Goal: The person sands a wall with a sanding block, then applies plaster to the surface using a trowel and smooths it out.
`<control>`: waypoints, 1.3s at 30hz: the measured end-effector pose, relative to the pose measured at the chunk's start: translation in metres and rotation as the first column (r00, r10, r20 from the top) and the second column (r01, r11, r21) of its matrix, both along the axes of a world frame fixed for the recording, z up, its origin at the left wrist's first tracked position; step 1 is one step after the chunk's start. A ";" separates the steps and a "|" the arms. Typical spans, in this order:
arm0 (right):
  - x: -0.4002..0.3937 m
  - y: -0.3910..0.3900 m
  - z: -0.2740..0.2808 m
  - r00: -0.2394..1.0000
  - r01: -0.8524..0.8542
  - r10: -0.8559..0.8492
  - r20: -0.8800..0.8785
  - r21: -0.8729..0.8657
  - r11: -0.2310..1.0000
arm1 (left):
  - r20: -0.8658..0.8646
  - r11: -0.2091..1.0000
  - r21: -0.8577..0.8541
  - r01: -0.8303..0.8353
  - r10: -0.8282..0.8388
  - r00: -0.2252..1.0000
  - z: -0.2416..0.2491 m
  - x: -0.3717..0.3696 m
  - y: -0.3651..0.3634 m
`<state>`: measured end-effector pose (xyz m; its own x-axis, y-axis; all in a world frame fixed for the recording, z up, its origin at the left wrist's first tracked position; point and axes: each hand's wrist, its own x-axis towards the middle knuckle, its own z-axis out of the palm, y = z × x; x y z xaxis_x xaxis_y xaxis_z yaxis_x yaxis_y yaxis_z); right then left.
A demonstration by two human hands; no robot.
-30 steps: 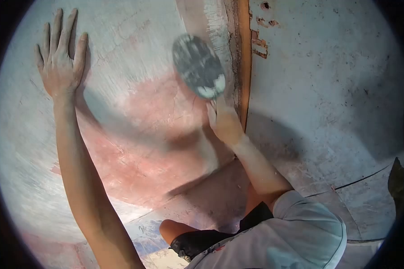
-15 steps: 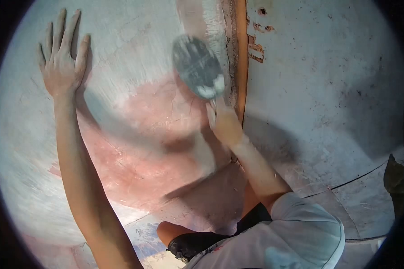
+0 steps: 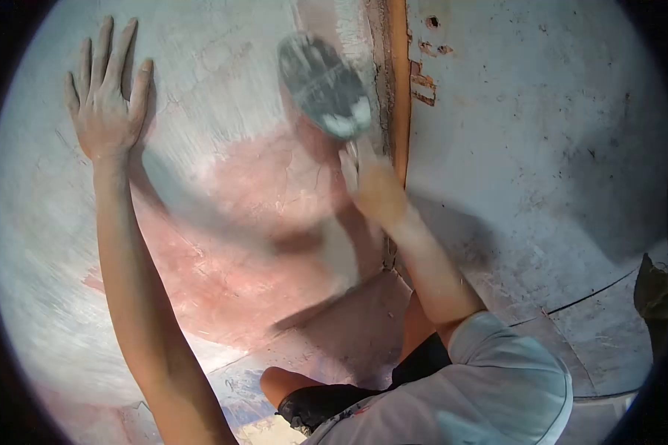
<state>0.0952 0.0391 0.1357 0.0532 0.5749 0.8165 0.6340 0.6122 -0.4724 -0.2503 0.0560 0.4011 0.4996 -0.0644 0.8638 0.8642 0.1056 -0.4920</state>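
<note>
My left hand (image 3: 111, 119) lies flat with its fingers spread on the pale wall (image 3: 193, 81), left of a rubbed pinkish patch (image 3: 252, 237). Blurred by motion, my right hand (image 3: 378, 185) is closed round the handle of a dark oval paddle-shaped tool (image 3: 321, 83). White marks show on the tool near the handle. Its exact kind I cannot make out. The tool is at the wall's right part, beside the brownish corner strip; whether it touches the surface cannot be told.
An orange-brown vertical strip (image 3: 400, 96) runs along the corner. To its right stands a grey, scuffed wall (image 3: 527, 133) with chipped holes (image 3: 425, 81). My bent knee (image 3: 282, 382) and dark shorts (image 3: 326, 404) are low in front. A dark ragged piece (image 3: 652, 297) is at the right edge.
My right hand and the oval tool have moved a little upward along the wall. My left hand stays flat on the wall, shifted only slightly in view.
</note>
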 end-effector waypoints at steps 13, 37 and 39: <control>0.001 0.019 0.051 0.977 0.116 -0.145 0.153 0.182 0.976 | -0.010 0.999 0.016 0.033 -0.033 0.999 0.000 0.001 0.001; 0.013 -0.032 -0.033 0.997 -0.072 0.070 -0.021 -0.184 0.980 | 0.011 1.000 -0.004 0.006 -0.006 1.000 -0.002 0.004 -0.004; 0.017 -0.001 0.013 0.997 -0.066 0.068 0.048 -0.043 0.997 | 0.001 0.999 0.008 0.033 -0.033 0.999 -0.002 0.004 -0.003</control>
<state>0.1122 0.0385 0.1485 -0.0267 0.6094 0.7924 0.6158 0.6344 -0.4672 -0.2459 0.0532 0.3991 0.4958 -0.0877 0.8640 0.8680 0.0813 -0.4898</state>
